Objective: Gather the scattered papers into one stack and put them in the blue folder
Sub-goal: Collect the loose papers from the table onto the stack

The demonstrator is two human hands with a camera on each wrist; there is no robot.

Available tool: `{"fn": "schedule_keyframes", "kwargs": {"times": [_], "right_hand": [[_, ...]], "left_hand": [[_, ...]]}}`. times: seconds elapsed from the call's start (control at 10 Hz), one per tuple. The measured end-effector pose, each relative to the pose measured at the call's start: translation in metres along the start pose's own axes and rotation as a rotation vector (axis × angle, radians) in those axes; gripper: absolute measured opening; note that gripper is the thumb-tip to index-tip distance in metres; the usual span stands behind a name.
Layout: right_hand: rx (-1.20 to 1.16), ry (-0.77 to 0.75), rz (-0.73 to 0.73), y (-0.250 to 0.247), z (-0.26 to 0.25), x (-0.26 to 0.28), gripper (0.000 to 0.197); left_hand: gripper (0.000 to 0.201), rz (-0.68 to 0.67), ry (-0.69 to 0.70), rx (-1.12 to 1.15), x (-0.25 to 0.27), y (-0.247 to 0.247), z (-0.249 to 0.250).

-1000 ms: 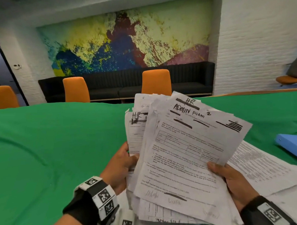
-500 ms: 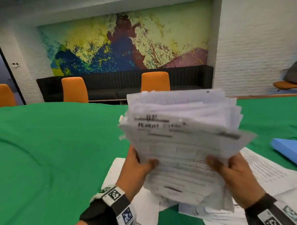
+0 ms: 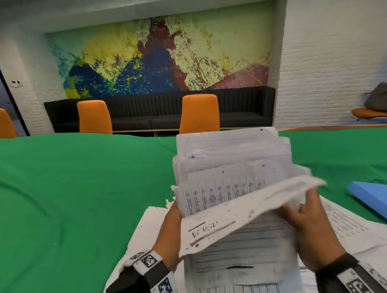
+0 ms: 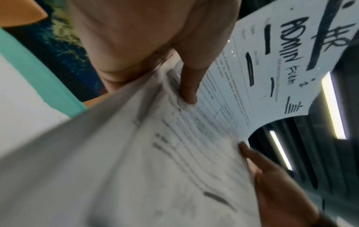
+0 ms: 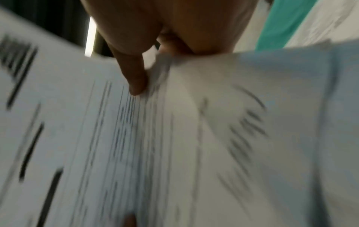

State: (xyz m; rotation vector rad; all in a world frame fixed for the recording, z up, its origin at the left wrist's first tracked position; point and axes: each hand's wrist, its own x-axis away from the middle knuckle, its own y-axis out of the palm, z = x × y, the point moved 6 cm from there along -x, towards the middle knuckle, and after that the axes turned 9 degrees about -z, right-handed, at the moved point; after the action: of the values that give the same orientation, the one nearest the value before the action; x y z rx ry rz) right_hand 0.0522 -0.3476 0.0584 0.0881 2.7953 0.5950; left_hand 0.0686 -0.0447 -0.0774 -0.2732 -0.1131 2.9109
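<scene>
Above the green table (image 3: 69,205), the stack (image 3: 231,189) is gripped on its left edge by the left hand (image 3: 172,230) and on its right edge by the right hand (image 3: 309,227), loose papers (image 3: 349,226) lying beneath and the blue folder (image 3: 378,197) at far right.

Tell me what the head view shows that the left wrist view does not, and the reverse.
Only the head view shows the flat blue plastic folder on the green tablecloth, loose white sheets lying beneath the hands, and orange chairs. Only the left wrist view shows a legible handwritten "ADMIN FORM" heading and ceiling lights. Both show the untidy bundle of white printed papers, held by the left hand and right hand.
</scene>
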Motion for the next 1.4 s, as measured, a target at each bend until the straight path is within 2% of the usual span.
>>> {"fn": "schedule_keyframes", "kwargs": {"times": [0.1,0.2,0.3,0.4,0.5,0.6,0.7,0.8,0.9,1.0,1.1,1.2,1.3,1.4], "right_hand": [[0.032,0.084,-0.085,-0.016,0.085,0.044,0.068],[0.200,0.124,-0.134,-0.010,0.088,0.050,0.033],[0.411,0.014,-0.175,0.006,0.074,0.060,0.013],[0.472,-0.108,-0.222,0.020,0.064,0.064,0.015],[0.451,-0.145,-0.252,0.027,0.062,0.064,0.018],[0.371,-0.075,-0.215,0.010,0.075,0.060,0.038],[0.307,0.052,-0.185,-0.007,0.093,0.059,0.042],[0.255,0.173,-0.216,-0.013,0.108,0.061,0.040],[0.241,0.231,-0.277,-0.009,0.115,0.065,0.046],[0.258,0.237,-0.306,-0.013,0.120,0.066,0.068],[0.300,0.214,-0.305,-0.015,0.118,0.065,0.057],[0.263,0.255,-0.316,-0.012,0.118,0.064,0.039],[0.286,0.263,-0.331,-0.009,0.117,0.064,0.045],[0.297,0.242,-0.323,-0.012,0.118,0.064,0.052]], "left_hand": [[0.032,-0.053,-0.019,0.104,0.005,0.012,0.026],[0.033,-0.029,-0.031,0.051,0.007,0.013,0.021],[0.030,0.050,0.018,0.018,0.008,0.014,0.028],[0.028,0.103,0.079,0.015,0.003,0.013,0.045],[0.044,0.106,0.072,0.028,0.000,0.010,0.044],[0.051,0.077,0.010,0.085,0.005,0.006,0.031],[0.056,0.077,0.011,0.103,0.006,-0.001,0.026],[0.059,0.050,0.038,0.138,0.004,-0.002,0.029],[0.062,0.005,0.061,0.151,0.005,0.005,0.034],[0.083,0.032,0.134,0.172,0.008,0.000,0.046],[0.107,0.048,0.267,0.073,0.009,-0.010,0.074],[0.107,0.124,0.409,-0.243,0.007,-0.018,0.115],[0.083,0.136,0.497,-0.570,-0.002,-0.016,0.146],[0.052,0.112,0.418,-0.662,-0.011,-0.014,0.148]]}}
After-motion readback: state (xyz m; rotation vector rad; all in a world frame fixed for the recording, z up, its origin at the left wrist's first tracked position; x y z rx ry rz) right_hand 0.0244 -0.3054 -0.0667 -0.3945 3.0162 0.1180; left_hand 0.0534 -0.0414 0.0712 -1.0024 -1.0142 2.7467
